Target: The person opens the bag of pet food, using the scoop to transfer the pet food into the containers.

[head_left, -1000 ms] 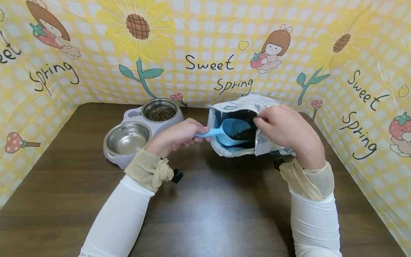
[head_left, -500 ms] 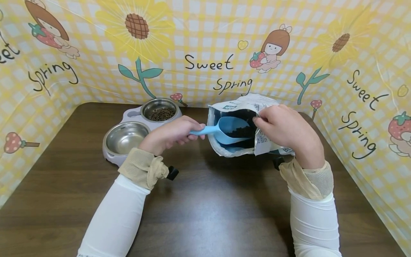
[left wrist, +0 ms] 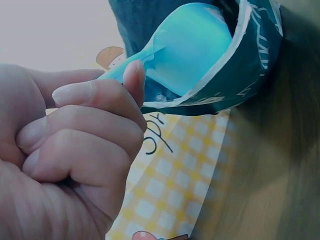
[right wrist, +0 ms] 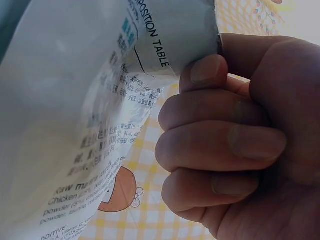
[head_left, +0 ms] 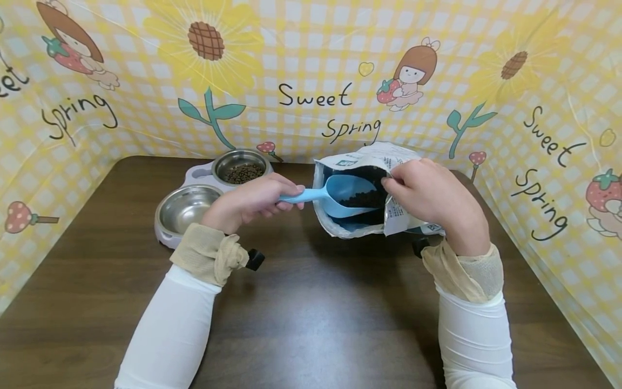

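Left hand (head_left: 255,201) grips the scoop (head_left: 335,193) pointing toward three o'clock, best held level; right hand (head_left: 432,197) pinches the bag (head_left: 396,216).

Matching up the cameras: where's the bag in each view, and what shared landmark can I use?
Head: the bag is right of centre, open mouth toward picture left.
Left wrist: upper part, right of centre; bag with the scoop in its mouth.
Right wrist: bag covers the left side up to top centre, its edge pinched by the right hand.
Landmark: yellow checked cloth, visible in all three.
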`<action>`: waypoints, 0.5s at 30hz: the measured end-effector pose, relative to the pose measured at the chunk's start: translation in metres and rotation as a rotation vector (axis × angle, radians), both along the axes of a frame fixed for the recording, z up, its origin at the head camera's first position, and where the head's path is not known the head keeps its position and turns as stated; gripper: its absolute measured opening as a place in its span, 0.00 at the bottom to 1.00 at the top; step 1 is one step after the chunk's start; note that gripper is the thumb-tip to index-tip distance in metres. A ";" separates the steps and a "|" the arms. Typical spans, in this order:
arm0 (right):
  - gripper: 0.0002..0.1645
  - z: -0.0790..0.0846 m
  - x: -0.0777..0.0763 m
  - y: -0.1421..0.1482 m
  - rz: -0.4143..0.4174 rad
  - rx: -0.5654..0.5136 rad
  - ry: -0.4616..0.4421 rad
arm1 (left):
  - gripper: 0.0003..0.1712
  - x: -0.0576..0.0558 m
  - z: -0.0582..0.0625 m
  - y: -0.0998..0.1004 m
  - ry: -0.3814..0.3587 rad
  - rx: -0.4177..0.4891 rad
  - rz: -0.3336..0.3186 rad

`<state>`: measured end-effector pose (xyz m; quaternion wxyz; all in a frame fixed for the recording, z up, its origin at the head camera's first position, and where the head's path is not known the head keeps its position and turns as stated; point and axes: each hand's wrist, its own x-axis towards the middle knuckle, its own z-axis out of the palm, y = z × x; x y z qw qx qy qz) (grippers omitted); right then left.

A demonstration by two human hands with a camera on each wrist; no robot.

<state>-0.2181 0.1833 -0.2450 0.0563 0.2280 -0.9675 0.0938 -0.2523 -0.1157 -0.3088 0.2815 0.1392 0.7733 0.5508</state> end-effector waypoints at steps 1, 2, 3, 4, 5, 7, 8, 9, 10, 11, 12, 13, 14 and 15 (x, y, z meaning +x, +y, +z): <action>0.28 0.000 0.000 0.000 0.001 0.000 0.002 | 0.22 0.000 0.001 -0.002 0.000 0.004 0.001; 0.28 0.000 0.000 0.000 0.002 0.000 0.001 | 0.22 0.001 0.002 -0.003 0.001 0.008 0.002; 0.28 0.000 0.000 -0.001 0.003 0.001 0.002 | 0.22 0.001 0.003 -0.005 -0.002 0.011 0.003; 0.28 0.000 0.000 -0.001 0.004 0.001 0.002 | 0.21 0.001 0.003 -0.007 -0.003 0.015 0.003; 0.28 0.000 -0.001 -0.001 0.003 0.002 0.000 | 0.21 0.001 0.004 -0.009 -0.004 0.018 0.003; 0.28 0.001 -0.001 -0.001 0.004 0.002 -0.002 | 0.21 0.001 0.005 -0.013 -0.007 0.022 -0.001; 0.28 0.001 -0.001 -0.001 0.004 0.002 -0.003 | 0.21 0.001 0.006 -0.015 -0.010 0.027 -0.003; 0.28 0.001 -0.001 -0.001 0.004 0.002 -0.004 | 0.21 0.001 0.007 -0.016 -0.013 0.030 -0.006; 0.28 0.001 -0.001 -0.001 0.003 0.002 -0.006 | 0.21 0.001 0.007 -0.018 -0.017 0.035 -0.008; 0.28 0.001 0.000 -0.001 0.003 0.002 -0.006 | 0.21 0.001 0.008 -0.020 -0.020 0.040 -0.012; 0.28 0.001 0.000 0.000 0.004 0.002 -0.005 | 0.21 0.001 0.008 -0.021 -0.022 0.046 -0.016; 0.28 0.001 0.000 0.000 0.003 0.002 -0.004 | 0.21 0.001 0.009 -0.023 -0.022 0.051 -0.020; 0.28 0.001 0.000 0.000 0.004 0.002 -0.005 | 0.21 0.002 0.009 -0.025 -0.021 0.056 -0.025; 0.28 0.001 0.001 0.000 0.004 0.003 -0.005 | 0.21 0.002 0.010 -0.027 -0.020 0.061 -0.029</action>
